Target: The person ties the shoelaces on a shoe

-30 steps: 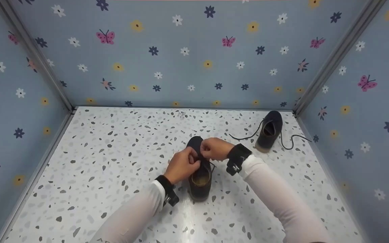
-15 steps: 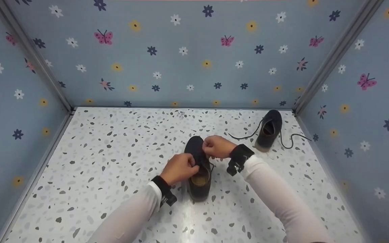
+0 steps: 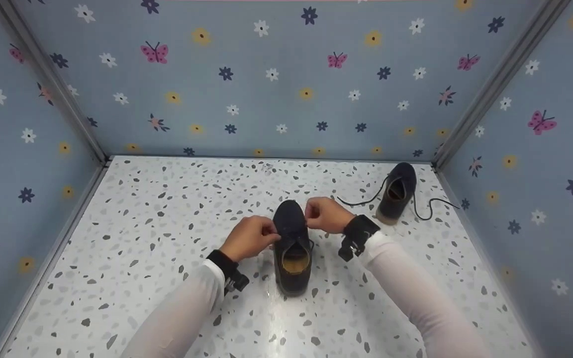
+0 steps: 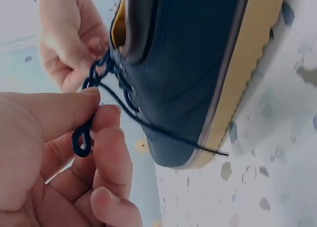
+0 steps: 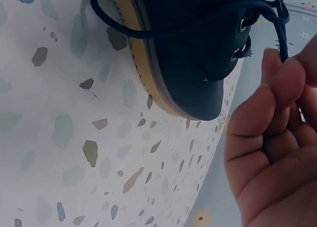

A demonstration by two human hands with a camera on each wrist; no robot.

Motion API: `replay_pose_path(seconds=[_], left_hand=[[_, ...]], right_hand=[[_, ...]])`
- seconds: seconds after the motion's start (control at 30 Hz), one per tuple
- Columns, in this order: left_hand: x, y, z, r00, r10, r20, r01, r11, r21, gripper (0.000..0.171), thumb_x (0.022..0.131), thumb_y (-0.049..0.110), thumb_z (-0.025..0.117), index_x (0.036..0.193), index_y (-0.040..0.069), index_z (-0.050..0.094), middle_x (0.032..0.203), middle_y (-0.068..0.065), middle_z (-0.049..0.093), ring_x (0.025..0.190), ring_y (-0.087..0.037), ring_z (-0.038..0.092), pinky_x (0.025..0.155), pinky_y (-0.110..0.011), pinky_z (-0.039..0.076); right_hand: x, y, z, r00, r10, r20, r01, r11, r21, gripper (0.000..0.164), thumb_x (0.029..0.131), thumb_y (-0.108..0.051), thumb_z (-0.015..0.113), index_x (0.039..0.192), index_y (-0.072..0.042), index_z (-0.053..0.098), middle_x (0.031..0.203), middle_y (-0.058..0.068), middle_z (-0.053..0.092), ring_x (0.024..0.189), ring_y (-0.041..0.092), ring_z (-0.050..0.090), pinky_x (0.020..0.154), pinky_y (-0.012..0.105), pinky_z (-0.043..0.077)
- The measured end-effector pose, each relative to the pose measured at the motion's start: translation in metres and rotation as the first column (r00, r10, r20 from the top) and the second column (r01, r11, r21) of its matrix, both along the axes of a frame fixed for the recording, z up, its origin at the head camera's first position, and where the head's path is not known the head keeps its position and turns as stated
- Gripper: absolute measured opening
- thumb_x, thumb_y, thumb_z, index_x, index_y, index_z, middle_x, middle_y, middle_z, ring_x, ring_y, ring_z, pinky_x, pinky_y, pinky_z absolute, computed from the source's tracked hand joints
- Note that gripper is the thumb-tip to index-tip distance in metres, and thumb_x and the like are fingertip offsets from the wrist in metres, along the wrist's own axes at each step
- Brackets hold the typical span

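Observation:
A dark navy lace-up shoe (image 3: 289, 216) with a tan sole stands upright, toe pointing away from me. At its left side my left hand (image 3: 248, 237) pinches a shoelace loop (image 4: 89, 147) between thumb and index finger; the loop pokes out below the fingertips. A loose lace end (image 4: 183, 140) trails across the shoe's side in the left wrist view. On the opposite side, my right hand (image 3: 330, 215) pinches a strand of the shoelace (image 5: 283, 44) between thumb and fingertips. Lace strands cross over the eyelets, between the two hands.
A second matching shoe (image 3: 391, 210) stands at the far right, its untied laces (image 3: 431, 209) spread out to both sides. The speckled white surface (image 3: 182, 199) is bounded by blue flower-patterned panels (image 3: 286, 109) at the back and sides.
My hands have moved apart, the left one out to the left and the right one slightly right, each drawing lace with it. The shoe's opening is more exposed now.

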State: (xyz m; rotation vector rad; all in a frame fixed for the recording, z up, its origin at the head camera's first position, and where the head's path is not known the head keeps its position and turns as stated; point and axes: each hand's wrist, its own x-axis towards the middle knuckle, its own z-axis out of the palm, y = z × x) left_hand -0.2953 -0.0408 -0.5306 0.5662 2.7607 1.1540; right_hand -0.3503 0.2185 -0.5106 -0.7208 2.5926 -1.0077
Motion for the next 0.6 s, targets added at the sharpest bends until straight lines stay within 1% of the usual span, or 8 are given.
replay_pose_path(seconds=[0.03,0.1,0.17,0.27,0.37,0.47,0.6], left_hand=[[-0.001,-0.001,0.000,1.000,-0.001,-0.008,0.001,1.000,-0.006,0.012,0.091,0.023,0.081,0.081,0.018,0.076,0.077,0.004,0.073,0.067,-0.008,0.060,0.069,-0.031,0.051],[-0.003,-0.004,0.000,1.000,-0.006,-0.016,0.005,1.000,-0.013,0.011,0.091,0.023,0.081,0.082,0.019,0.077,0.078,0.004,0.074,0.069,-0.009,0.062,0.071,-0.033,0.052],[-0.005,-0.006,0.001,1.000,-0.006,-0.025,0.006,1.000,-0.027,0.011,0.091,0.024,0.081,0.082,0.019,0.077,0.079,0.005,0.075,0.071,-0.009,0.062,0.073,-0.034,0.052],[-0.007,-0.008,0.001,0.999,-0.011,-0.031,0.010,0.999,-0.045,0.011,0.092,0.023,0.081,0.082,0.019,0.078,0.079,0.005,0.075,0.070,-0.010,0.061,0.072,-0.034,0.052],[-0.009,-0.010,0.001,0.999,-0.023,-0.029,0.022,0.998,-0.050,0.012,0.092,0.023,0.080,0.082,0.017,0.078,0.077,0.004,0.074,0.068,-0.010,0.060,0.070,-0.033,0.050],[-0.009,-0.011,0.000,0.999,-0.042,-0.022,0.041,0.998,-0.047,0.012,0.092,0.021,0.080,0.082,0.014,0.078,0.076,0.004,0.073,0.066,-0.010,0.059,0.068,-0.032,0.049],[-0.010,-0.013,-0.001,0.998,-0.063,-0.025,0.061,0.996,-0.059,0.013,0.092,0.020,0.080,0.080,0.014,0.077,0.074,0.004,0.071,0.065,-0.010,0.057,0.067,-0.032,0.048]], right_hand=[[0.000,0.001,0.000,1.000,0.005,0.010,-0.005,1.000,0.000,0.008,0.088,-0.001,0.067,0.092,-0.007,0.070,0.079,0.000,0.070,0.068,0.006,0.058,0.068,0.023,0.048],[0.001,0.001,0.001,1.000,0.014,0.013,-0.014,1.000,0.018,0.016,0.090,-0.002,0.064,0.102,-0.005,0.076,0.086,0.004,0.075,0.070,0.006,0.058,0.068,0.023,0.048],[0.003,0.001,0.003,1.000,0.023,-0.007,-0.023,0.998,0.058,0.022,0.092,-0.003,0.063,0.106,-0.005,0.079,0.090,0.007,0.078,0.068,0.005,0.058,0.066,0.022,0.047],[0.005,0.000,0.004,0.996,0.052,-0.066,-0.043,0.991,0.124,0.023,0.091,-0.003,0.063,0.102,-0.007,0.082,0.089,0.007,0.080,0.061,0.003,0.054,0.062,0.021,0.045],[0.006,0.000,0.003,0.988,0.091,-0.129,-0.069,0.984,0.162,0.021,0.089,-0.002,0.063,0.096,-0.008,0.082,0.084,0.006,0.079,0.058,0.002,0.052,0.061,0.020,0.044],[0.006,0.001,0.002,0.978,0.111,-0.175,-0.080,0.981,0.175,0.021,0.088,-0.001,0.064,0.093,-0.009,0.082,0.082,0.004,0.078,0.060,0.003,0.051,0.063,0.021,0.044],[0.007,0.005,0.001,0.967,0.124,-0.224,-0.082,0.978,0.191,0.022,0.086,0.001,0.063,0.093,-0.009,0.083,0.083,0.003,0.078,0.063,0.005,0.053,0.065,0.023,0.045]])
